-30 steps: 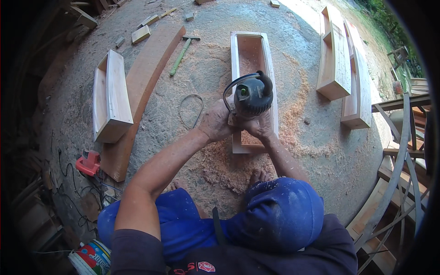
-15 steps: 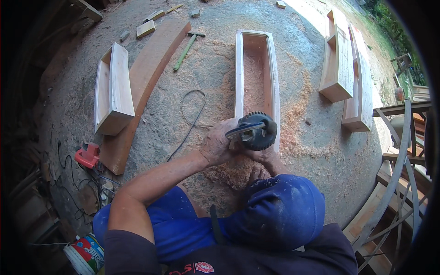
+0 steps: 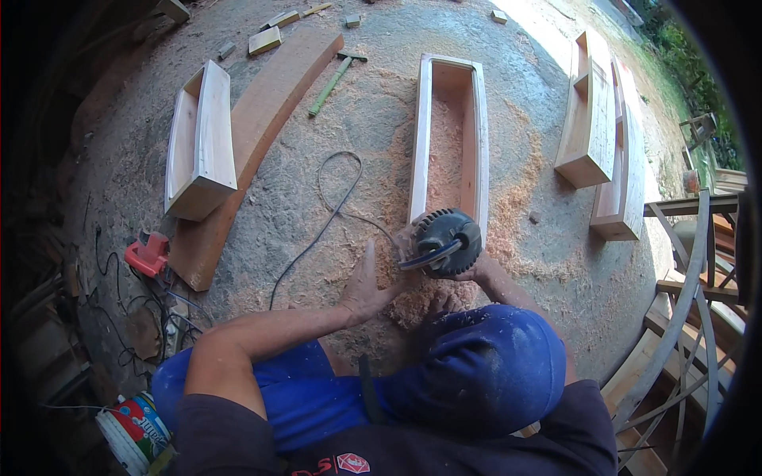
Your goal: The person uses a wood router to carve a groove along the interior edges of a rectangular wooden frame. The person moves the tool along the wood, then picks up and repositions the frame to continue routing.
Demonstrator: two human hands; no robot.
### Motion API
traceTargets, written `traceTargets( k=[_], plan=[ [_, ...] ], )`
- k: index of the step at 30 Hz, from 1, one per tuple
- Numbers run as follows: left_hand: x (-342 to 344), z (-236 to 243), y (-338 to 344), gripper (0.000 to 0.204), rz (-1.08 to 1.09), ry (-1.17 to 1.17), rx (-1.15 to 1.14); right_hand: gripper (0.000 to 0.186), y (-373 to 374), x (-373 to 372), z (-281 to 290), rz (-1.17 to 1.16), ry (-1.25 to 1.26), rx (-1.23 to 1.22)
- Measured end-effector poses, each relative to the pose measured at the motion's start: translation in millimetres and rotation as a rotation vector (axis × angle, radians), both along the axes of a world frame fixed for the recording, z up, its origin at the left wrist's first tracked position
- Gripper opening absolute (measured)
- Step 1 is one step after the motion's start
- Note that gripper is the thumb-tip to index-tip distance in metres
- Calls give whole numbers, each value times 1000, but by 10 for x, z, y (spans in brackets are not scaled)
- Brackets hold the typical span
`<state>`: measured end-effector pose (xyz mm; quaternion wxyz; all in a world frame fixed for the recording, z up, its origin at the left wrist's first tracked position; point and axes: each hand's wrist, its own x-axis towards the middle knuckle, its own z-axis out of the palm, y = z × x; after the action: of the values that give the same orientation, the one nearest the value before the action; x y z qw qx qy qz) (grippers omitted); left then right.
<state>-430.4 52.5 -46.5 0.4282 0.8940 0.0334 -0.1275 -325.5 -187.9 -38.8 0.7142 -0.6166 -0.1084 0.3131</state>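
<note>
A router (image 3: pixel 446 244), with a black ribbed round top and a cord, stands over the near end of a long wooden box (image 3: pixel 415 159). My right hand (image 3: pixel 478 268) grips its right side; the tool hides most of those fingers. Off the router's left side is my left hand (image 3: pixel 367 289), open with fingers stretched forward and thumb apart, holding nothing. The box is open-topped, with a pale rim and shavings covering its inside. A heap of shavings (image 3: pixel 414 308) lies just below the router.
A curved plank (image 3: pixel 266 131) lies left, with another wooden box (image 3: pixel 205 151) against it. Two more boxes (image 3: pixel 587 151) (image 3: pixel 623 190) stand right. A green-handled hammer (image 3: pixel 332 91), a looped cord (image 3: pixel 317 230), a red power tool (image 3: pixel 148 254) and a bucket (image 3: pixel 135 432) are around.
My left hand has come off the router, moving left and nearer me as its fingers opened. My right hand still holds the router, now slightly nearer me. The view has shifted a little.
</note>
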Motion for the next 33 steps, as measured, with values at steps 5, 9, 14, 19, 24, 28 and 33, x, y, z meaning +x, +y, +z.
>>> traceTargets(
  k=[5,9,14,19,24,28,33],
  plan=[
    [165,-168,49,88,-334,210,-147,76,159,-174,121,-110,-453,-282],
    [406,-346,-209,81,-463,0,-131,74,232,-255,208,-168,-489,-304],
    [389,-375,-366,93,-385,-100,-227,72,242,-359,134,-206,-437,-287],
    [376,-228,-427,87,-310,9,-238,69,273,-354,80,-238,-407,-286],
    [444,-204,-412,60,-614,-469,365,66,354,-284,20,-274,-392,-273],
    [399,-236,-464,52,-417,-146,186,64,352,-175,-219,-308,-423,-274],
    [376,-463,-550,62,-270,-606,137,53,147,-35,-805,-184,-676,-568]
  ],
)
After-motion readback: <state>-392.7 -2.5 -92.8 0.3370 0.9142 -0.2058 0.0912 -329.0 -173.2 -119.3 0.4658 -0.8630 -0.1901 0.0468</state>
